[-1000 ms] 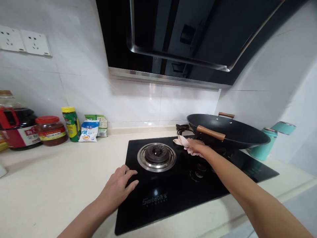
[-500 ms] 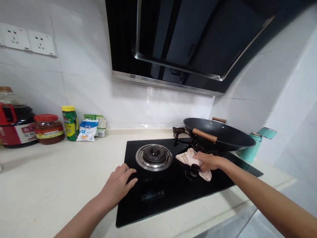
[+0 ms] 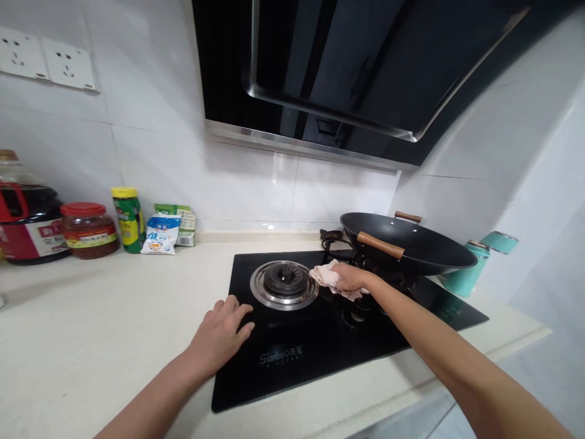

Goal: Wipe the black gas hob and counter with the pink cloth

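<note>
My right hand grips a pale pink cloth and presses it on the black glass gas stove, just right of the left burner. The cloth's left tip meets the burner's steel ring. Close below the cloth is a black control knob, partly covered by my forearm's side. My left hand rests at the stove's left edge with its fingers apart and nothing in them. A black wok with wooden handles sits over the right burner, which it mostly hides.
A dark range hood hangs low over the stove. Along the wall at left stand a large sauce jug, a red-lidded jar, a green shaker bottle and a salt packet. A turquoise canister stands behind the wok's right side.
My right hand has slid the cloth left and slightly away from me, from around the knob towards the left burner. My left hand has stayed in place.
</note>
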`<action>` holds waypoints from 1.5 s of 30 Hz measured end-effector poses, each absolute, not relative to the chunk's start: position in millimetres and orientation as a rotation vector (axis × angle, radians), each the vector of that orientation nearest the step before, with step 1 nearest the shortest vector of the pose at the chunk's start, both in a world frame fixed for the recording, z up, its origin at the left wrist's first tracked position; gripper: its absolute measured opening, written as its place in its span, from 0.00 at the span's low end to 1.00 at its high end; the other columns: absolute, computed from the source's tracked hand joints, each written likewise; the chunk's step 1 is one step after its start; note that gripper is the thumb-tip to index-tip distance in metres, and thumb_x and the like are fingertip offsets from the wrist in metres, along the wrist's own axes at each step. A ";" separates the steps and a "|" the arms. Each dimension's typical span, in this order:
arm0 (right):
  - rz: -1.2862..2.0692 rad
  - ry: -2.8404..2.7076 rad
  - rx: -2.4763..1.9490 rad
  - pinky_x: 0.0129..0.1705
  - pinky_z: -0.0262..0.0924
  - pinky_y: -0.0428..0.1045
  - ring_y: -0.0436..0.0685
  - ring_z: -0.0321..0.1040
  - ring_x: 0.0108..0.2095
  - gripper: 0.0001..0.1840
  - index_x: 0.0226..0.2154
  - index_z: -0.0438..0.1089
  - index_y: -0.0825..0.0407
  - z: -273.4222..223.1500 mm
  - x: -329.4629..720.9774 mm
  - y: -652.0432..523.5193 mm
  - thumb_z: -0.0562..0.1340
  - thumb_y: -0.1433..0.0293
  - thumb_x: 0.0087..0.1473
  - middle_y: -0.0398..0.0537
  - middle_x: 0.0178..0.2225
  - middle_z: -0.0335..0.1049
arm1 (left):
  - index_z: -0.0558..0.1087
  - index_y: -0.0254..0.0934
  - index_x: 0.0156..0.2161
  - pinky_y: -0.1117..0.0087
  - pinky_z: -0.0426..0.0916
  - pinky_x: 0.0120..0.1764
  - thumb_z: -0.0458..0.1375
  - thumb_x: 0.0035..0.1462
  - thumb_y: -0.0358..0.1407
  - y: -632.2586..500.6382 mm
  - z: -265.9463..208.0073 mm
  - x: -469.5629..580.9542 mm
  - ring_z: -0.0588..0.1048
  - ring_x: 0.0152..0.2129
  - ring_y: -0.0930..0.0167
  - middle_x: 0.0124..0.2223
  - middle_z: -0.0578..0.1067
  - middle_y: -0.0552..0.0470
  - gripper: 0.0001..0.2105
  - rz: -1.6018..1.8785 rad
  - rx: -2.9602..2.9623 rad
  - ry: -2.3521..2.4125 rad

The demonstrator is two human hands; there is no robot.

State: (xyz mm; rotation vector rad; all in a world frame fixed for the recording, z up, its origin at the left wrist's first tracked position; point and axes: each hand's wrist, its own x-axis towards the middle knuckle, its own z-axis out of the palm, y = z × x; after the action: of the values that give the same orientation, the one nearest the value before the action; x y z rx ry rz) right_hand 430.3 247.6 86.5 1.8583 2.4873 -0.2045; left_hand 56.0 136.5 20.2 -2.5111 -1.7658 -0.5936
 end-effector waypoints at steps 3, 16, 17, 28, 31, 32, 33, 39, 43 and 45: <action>-0.182 2.544 1.750 0.51 0.61 0.53 0.67 0.66 0.52 0.34 0.54 0.72 0.51 84.1 411.4 227.3 0.69 0.64 0.42 0.57 0.54 0.66 | 0.75 0.41 0.53 0.58 0.68 0.47 0.50 0.63 0.42 134.8 23.9 57.0 0.71 0.44 0.59 0.49 0.72 0.43 0.18 -0.538 -2.519 -1.778; -0.230 3.031 1.550 0.51 0.54 0.54 0.61 0.63 0.49 0.21 0.42 0.70 0.46 63.1 360.8 82.3 0.66 0.51 0.50 0.46 0.47 0.69 | 0.78 0.44 0.49 0.58 0.70 0.45 0.50 0.61 0.48 150.9 6.7 42.0 0.73 0.41 0.61 0.44 0.73 0.46 0.19 -0.789 -2.520 -1.656; -0.215 3.028 1.652 0.50 0.54 0.54 0.61 0.64 0.48 0.20 0.40 0.70 0.47 57.2 366.1 78.5 0.66 0.52 0.50 0.46 0.46 0.70 | 0.78 0.44 0.49 0.58 0.70 0.46 0.50 0.61 0.49 152.0 6.5 40.9 0.73 0.41 0.61 0.44 0.73 0.47 0.20 -0.800 -2.533 -1.648; -0.016 2.846 2.172 0.47 0.56 0.53 0.60 0.67 0.42 0.08 0.35 0.68 0.49 25.7 509.1 50.1 0.60 0.67 0.49 0.48 0.41 0.74 | 0.78 0.44 0.50 0.59 0.70 0.47 0.51 0.60 0.51 153.9 7.7 39.3 0.74 0.40 0.61 0.42 0.73 0.48 0.21 -0.797 -2.554 -1.652; 0.091 2.594 2.418 0.45 0.58 0.53 0.62 0.68 0.42 0.11 0.38 0.68 0.49 23.3 557.9 58.2 0.58 0.68 0.50 0.51 0.40 0.73 | 0.78 0.46 0.49 0.59 0.71 0.46 0.51 0.60 0.51 156.3 4.8 38.6 0.74 0.40 0.62 0.42 0.73 0.48 0.21 -0.809 -2.539 -1.648; 0.129 2.504 2.489 0.45 0.58 0.52 0.62 0.69 0.42 0.10 0.39 0.68 0.50 23.6 570.9 64.9 0.57 0.67 0.52 0.52 0.39 0.73 | 0.78 0.46 0.49 0.60 0.71 0.45 0.51 0.60 0.51 157.1 3.7 38.3 0.74 0.40 0.62 0.42 0.73 0.48 0.20 -0.816 -2.530 -1.644; 0.147 2.401 2.561 0.44 0.58 0.52 0.62 0.69 0.42 0.11 0.39 0.68 0.51 25.0 581.2 73.5 0.56 0.67 0.54 0.54 0.39 0.73 | 0.78 0.46 0.49 0.60 0.71 0.45 0.52 0.60 0.51 157.8 2.7 37.9 0.74 0.40 0.62 0.42 0.73 0.48 0.20 -0.824 -2.525 -1.639; 0.045 2.044 2.795 0.44 0.58 0.53 0.68 0.71 0.46 0.21 0.45 0.71 0.59 48.0 586.4 139.8 0.53 0.59 0.63 0.64 0.44 0.75 | 0.78 0.46 0.49 0.60 0.71 0.44 0.52 0.60 0.51 158.2 0.9 37.3 0.74 0.39 0.62 0.41 0.73 0.49 0.19 -0.851 -2.526 -1.624; -0.106 2.271 2.628 0.45 0.59 0.50 0.62 0.73 0.45 0.22 0.41 0.76 0.53 61.9 563.1 172.8 0.54 0.55 0.62 0.54 0.42 0.78 | 0.78 0.48 0.47 0.61 0.71 0.43 0.53 0.59 0.50 155.8 3.0 40.5 0.75 0.38 0.62 0.41 0.73 0.49 0.18 -0.843 -2.489 -1.652; -0.209 2.367 2.526 0.43 0.60 0.47 0.59 0.74 0.42 0.21 0.40 0.77 0.50 65.9 552.1 186.1 0.55 0.55 0.62 0.48 0.40 0.79 | 0.78 0.48 0.47 0.61 0.71 0.42 0.53 0.59 0.49 154.4 4.3 42.3 0.75 0.38 0.62 0.41 0.73 0.49 0.17 -0.835 -2.476 -1.670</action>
State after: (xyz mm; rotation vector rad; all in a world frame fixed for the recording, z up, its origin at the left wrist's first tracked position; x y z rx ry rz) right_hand 552.1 186.1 65.9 2.5256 2.3665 -0.2094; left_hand 42.3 154.4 4.3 -2.4758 -1.6700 -0.8352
